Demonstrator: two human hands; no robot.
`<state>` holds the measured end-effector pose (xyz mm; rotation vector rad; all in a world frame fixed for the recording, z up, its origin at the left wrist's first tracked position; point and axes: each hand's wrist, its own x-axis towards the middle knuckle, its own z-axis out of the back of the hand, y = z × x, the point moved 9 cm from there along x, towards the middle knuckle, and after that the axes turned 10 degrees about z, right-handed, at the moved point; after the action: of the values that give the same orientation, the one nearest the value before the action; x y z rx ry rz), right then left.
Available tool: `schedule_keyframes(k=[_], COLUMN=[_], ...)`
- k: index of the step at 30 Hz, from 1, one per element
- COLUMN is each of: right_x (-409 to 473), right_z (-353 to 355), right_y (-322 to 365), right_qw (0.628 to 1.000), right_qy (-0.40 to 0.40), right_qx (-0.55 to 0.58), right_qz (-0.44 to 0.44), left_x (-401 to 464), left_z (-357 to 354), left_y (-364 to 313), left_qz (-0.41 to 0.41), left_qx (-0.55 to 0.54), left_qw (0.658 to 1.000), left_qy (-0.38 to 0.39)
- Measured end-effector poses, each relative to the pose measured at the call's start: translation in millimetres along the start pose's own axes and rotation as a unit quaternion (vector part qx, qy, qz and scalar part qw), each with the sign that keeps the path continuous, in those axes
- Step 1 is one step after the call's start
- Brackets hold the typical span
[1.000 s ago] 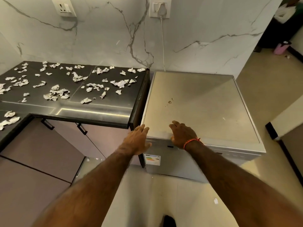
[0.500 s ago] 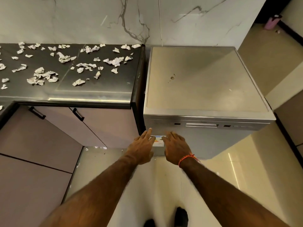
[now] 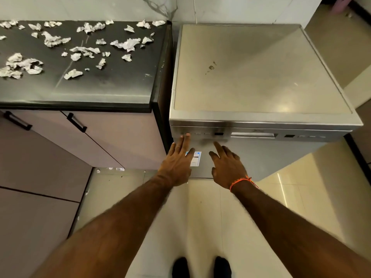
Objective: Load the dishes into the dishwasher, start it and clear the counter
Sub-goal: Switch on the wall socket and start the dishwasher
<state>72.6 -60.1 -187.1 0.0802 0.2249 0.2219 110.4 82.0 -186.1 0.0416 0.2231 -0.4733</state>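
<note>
A silver dishwasher (image 3: 259, 73) stands with its door closed, right of a dark counter (image 3: 112, 85). Its control strip (image 3: 251, 135) with small buttons and a recessed handle runs along the top of the door. My left hand (image 3: 177, 161) is flat against the door's upper left, fingertips touching the leftmost buttons. My right hand (image 3: 226, 163), with an orange thread on the wrist, hovers in front of the door with the forefinger pointing up toward the strip. Both hands hold nothing. No dishes are in sight.
Several crumpled paper scraps (image 3: 84, 50) litter the dark counter. Pale cabinet doors with black handles (image 3: 76, 122) sit below it. A label sticker (image 3: 195, 159) is on the dishwasher door. Cream tiled floor (image 3: 200, 213) lies underfoot, with my shoes (image 3: 200, 266) at the bottom.
My hands came off the dishwasher's top edge, dropped to the door front, then rose to the control strip. The view tilted downward and moved closer.
</note>
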Motion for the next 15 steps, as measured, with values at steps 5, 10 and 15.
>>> schedule_keyframes(k=[5,10,15], right_x=[-3,-6,-10], right_z=[-9,-15,-25], right_y=[-10,-19,-21], right_qw=[1.000,0.999,0.999], right_qy=[0.015,0.027,0.046], right_qx=[0.014,0.011,0.017], right_qz=[-0.006,-0.016,-0.019], left_x=[7,6,6], left_z=[-5,-11,-12], left_y=[2,-4,-9], left_qz=[0.011,0.058,0.080], left_qx=[0.015,-0.017,-0.023], left_qw=[1.000,0.998,0.996], left_qy=[0.006,-0.014,-0.013])
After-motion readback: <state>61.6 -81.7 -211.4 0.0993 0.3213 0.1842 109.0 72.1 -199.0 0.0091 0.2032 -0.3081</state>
